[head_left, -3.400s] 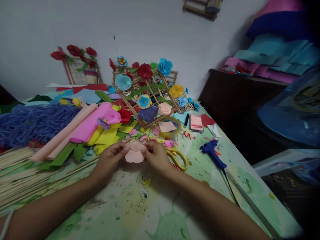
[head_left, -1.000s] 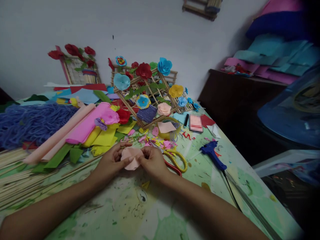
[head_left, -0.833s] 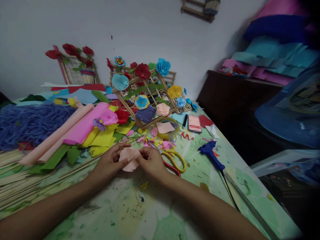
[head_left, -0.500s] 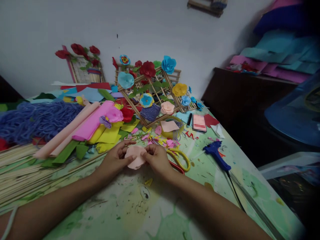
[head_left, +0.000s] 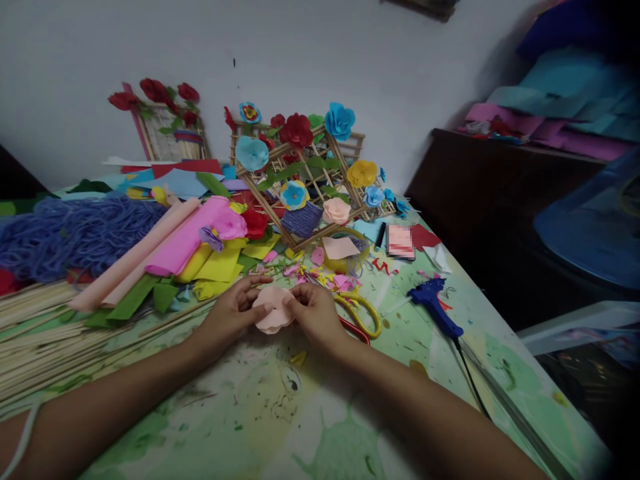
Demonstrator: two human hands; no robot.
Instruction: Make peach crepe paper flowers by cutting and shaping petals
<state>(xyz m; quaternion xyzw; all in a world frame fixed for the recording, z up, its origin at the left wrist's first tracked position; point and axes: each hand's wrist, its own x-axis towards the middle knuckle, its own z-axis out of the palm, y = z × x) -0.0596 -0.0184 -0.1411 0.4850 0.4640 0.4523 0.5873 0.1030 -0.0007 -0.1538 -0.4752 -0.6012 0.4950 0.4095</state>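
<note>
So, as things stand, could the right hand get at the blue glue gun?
Probably yes: the glue gun lies uncovered to the right, and only the flat-lying scissors sit between. However, the right hand is pinching the pale pink paper, which the left hand also holds.

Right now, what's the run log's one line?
left hand: pinching pink paper flower | right hand: pinching same flower | scissors: beside right hand | hot glue gun: on table

Head view (sole one): forward, down over table [head_left: 340, 413].
</note>
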